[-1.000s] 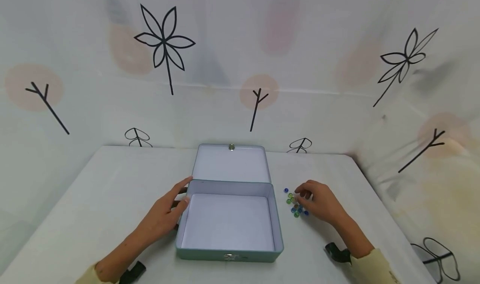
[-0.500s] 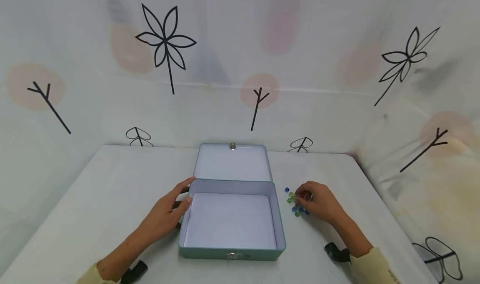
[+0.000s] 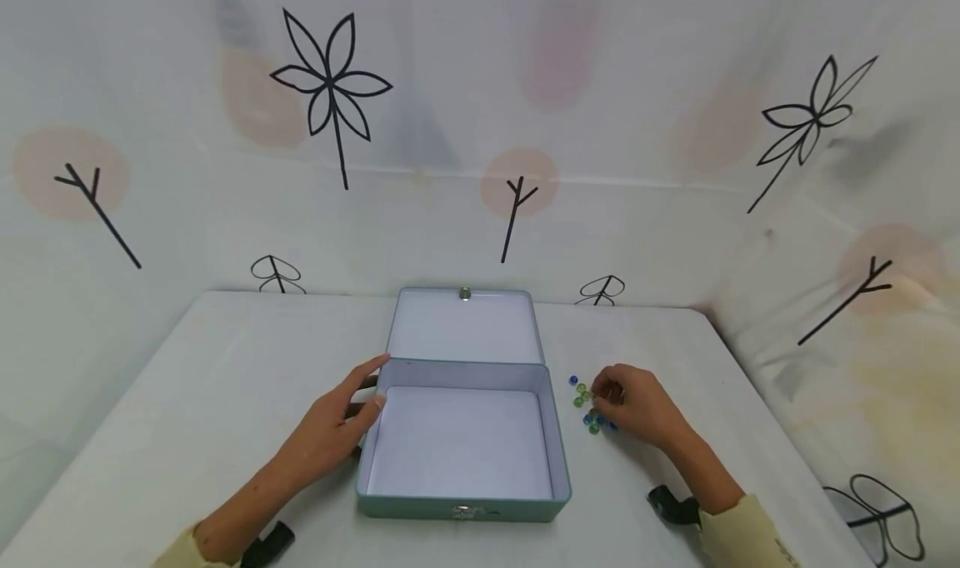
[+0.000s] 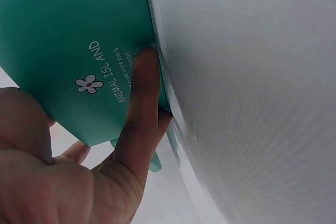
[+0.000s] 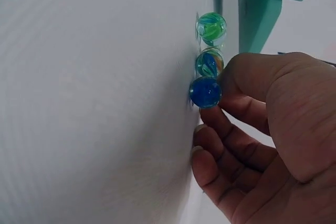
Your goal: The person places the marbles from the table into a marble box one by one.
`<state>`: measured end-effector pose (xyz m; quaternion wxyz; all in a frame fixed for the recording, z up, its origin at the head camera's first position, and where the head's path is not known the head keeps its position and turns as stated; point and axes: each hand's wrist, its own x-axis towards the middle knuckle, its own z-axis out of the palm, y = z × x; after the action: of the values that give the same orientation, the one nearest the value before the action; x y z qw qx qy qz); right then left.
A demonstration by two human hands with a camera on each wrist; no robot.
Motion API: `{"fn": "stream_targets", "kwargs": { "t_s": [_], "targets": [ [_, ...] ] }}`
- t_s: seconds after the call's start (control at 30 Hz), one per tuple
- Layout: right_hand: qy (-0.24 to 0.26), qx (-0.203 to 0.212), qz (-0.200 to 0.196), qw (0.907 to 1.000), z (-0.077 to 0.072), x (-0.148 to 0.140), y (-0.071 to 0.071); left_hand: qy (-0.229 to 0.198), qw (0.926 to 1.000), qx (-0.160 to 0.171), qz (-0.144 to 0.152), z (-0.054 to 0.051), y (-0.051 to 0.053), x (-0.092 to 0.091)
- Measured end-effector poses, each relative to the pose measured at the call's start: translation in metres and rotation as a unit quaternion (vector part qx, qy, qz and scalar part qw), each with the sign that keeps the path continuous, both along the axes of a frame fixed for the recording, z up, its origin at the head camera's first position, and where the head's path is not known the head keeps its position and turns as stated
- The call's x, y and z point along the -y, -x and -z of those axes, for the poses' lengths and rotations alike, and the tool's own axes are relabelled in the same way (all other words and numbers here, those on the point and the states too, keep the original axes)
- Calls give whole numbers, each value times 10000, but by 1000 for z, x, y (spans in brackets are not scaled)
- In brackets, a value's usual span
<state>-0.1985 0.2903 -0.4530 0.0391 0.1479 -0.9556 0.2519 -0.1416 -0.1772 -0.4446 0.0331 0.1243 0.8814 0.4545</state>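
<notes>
A green tin box (image 3: 463, 510) with a pale inside stands with its lid (image 3: 465, 326) swung back. My left hand (image 3: 330, 426) rests against its left side, fingers fairly straight and the thumb at the rim. The left wrist view shows a finger (image 4: 139, 108) along the printed green wall. On the right, my right hand (image 3: 637, 406) is down among small glass marbles (image 3: 594, 428), thumb and fingers bent. In the right wrist view, a blue marble (image 5: 205, 92) covers the thumb tip of the right hand (image 5: 262, 129); whether the fingers pinch a marble is hidden.
A white cloth covers the table (image 3: 247, 368), and a patterned backdrop (image 3: 450, 135) rises behind and beside it. Blue and green marbles lie loose between the box and my right hand. The raised lid lies toward the back.
The box and left hand shifted slightly right in view early on, along with the whole picture. My right hand's fingers have drawn slightly closer together among the marbles.
</notes>
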Motion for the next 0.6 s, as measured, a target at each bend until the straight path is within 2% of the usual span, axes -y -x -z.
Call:
{"fn": "stream_targets", "kwargs": {
  "t_s": [0.3, 0.6],
  "targets": [
    [116, -191, 133, 9997, -1, 0, -2, -147, 9999, 54, 31, 1, -1, -1],
    [239, -810, -139, 9963, -24, 11, -13, -119, 9999, 88, -14, 0, -2, -2]
  ]
}}
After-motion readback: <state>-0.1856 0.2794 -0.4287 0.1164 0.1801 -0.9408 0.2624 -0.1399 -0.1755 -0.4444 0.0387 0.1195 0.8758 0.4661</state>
